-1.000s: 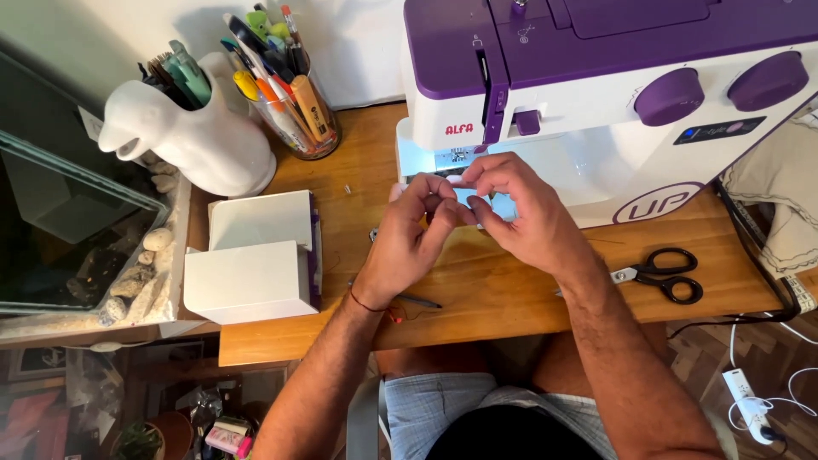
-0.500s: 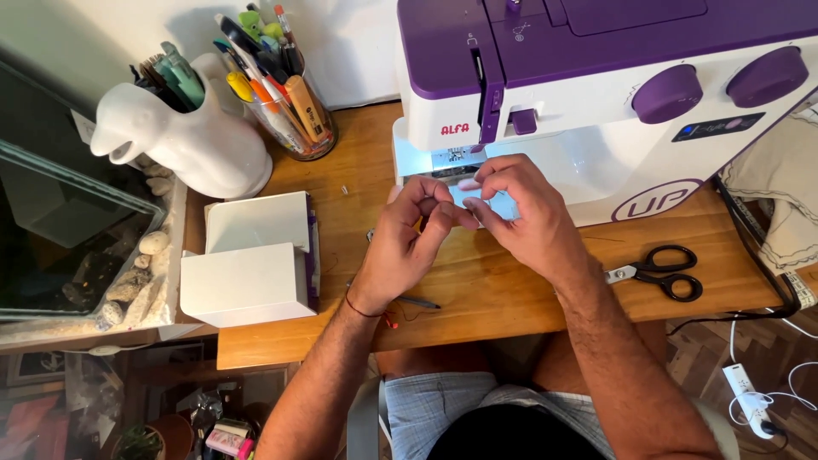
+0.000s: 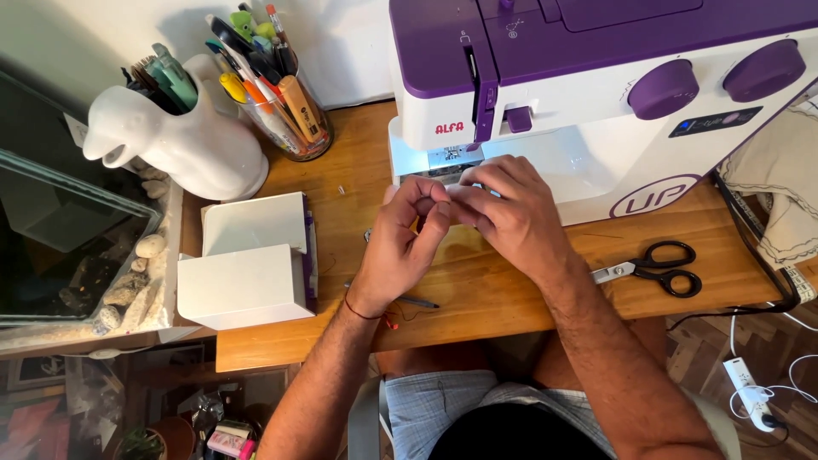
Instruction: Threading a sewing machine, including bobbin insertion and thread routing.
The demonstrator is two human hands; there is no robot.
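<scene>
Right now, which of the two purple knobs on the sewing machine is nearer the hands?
The left knob; the other knob sits farther right, near the picture's edge.

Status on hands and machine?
Both hands pinched together at sewing machine bed. Held item too small to tell. Scissors lie to the right, apart.

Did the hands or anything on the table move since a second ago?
Hardly. The left hand and right hand stay pinched together on something too small to make out, in front of the sewing machine; they may have shifted very slightly. The scissors, white box, white jug and pen jar lie where they were.
</scene>
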